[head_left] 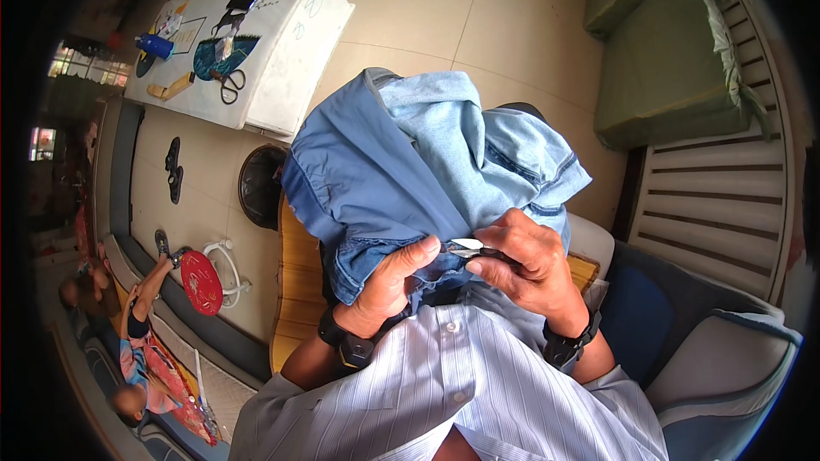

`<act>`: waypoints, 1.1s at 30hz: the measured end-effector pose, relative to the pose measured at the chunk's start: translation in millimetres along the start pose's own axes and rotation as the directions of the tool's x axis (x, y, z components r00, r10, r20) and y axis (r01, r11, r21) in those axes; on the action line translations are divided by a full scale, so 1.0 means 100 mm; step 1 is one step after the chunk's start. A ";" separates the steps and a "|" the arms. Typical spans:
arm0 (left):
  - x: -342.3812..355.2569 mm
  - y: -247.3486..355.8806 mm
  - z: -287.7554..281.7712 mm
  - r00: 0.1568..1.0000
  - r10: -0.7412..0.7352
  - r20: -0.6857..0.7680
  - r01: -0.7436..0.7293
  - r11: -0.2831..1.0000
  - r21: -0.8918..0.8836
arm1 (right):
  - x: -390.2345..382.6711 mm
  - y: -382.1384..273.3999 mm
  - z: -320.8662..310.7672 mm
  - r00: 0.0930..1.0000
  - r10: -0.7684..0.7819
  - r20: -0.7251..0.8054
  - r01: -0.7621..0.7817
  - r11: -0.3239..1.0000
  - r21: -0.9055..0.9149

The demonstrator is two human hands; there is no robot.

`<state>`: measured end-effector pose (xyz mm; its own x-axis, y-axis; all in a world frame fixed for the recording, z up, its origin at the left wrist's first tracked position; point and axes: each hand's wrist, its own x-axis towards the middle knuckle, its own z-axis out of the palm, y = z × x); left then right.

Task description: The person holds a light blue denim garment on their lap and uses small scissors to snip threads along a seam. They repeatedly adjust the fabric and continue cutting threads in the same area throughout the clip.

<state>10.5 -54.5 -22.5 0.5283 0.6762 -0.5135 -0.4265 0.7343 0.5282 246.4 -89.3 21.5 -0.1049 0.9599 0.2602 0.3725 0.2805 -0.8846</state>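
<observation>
Over my lap lies a heap of denim (444, 111), pale blue on the right and a darker, smoother blue on the left; whether it is one garment or two I cannot tell. My left hand (391, 283) is closed on its near edge, thumb on top, pinching the cloth. In my right hand (534, 266) is a pair of small thread snips (467, 246), their shiny blades pointing left toward my left thumb. The blade tips are at the cloth edge beside that thumb. What lies right between the blades is too small to make out.
A white table (290, 51) at the far left bears large scissors (231, 87), a blue bottle (157, 46) and small items. Below it stand a dark waste bin (261, 186) and a red stool (202, 283). Another person (141, 358) is at the left. Green-covered bundles (675, 77) sit by a slatted frame (713, 205) at right.
</observation>
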 end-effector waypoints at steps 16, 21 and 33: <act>0.00 0.06 0.04 0.998 -0.051 0.025 0.052 0.998 -0.041 | 0.05 0.07 0.01 0.999 -0.014 0.030 0.012 0.998 0.059; 0.00 0.06 0.04 0.999 -0.038 0.030 0.039 0.999 -0.037 | 0.06 0.06 0.01 0.999 0.011 0.039 -0.014 0.996 0.084; 0.05 -0.01 -0.04 0.990 -0.123 0.070 0.126 0.991 -0.048 | -0.01 0.19 0.05 0.954 0.267 0.133 -0.298 0.818 0.492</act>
<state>10.6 -51.4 -28.7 0.6265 0.5751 -0.5262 -0.3908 0.8158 0.4263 249.2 -85.3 2.9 -0.1236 0.9915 -0.0396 -0.1172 -0.0542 -0.9916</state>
